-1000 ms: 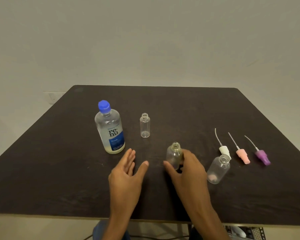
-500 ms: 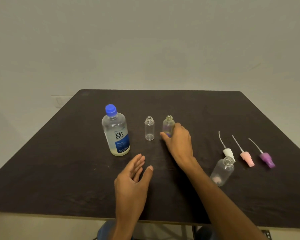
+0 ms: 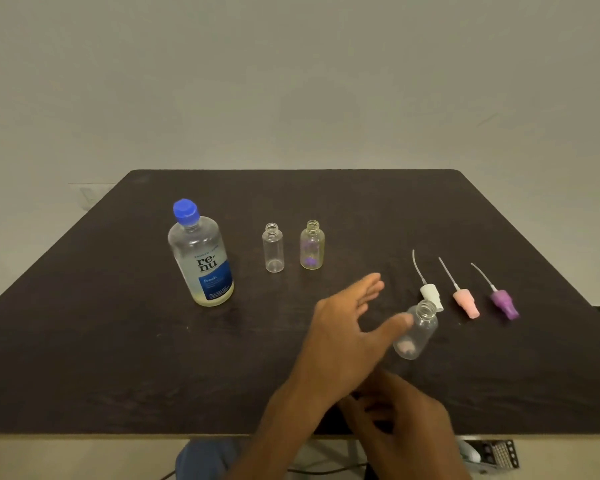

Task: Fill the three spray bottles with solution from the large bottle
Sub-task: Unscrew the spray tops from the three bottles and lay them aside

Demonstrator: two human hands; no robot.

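Left hand reaches for the third small bottle

The left hand (image 3: 347, 327) hovers spread and empty, fingers straight, its thumb just beside the neck of a small clear plastic spray bottle with a pink mark at its base (image 3: 417, 330), which stands uncapped on the dark counter (image 3: 84, 358). Nearer the person, the right hand (image 3: 406, 420) is blurred, so its grip cannot be told. Just beyond the bottle lie three pump heads with dip tubes, white (image 3: 431, 295), pink (image 3: 466, 301) and purple (image 3: 503, 302). Farther off stand a plain clear bottle (image 3: 273, 247) and a yellowish one with purple marks (image 3: 312, 244); beyond them, the large clear bottle with blue cap and label (image 3: 201, 252). The little bottle looks light, smooth and easily tipped; holding it round the body seems best.
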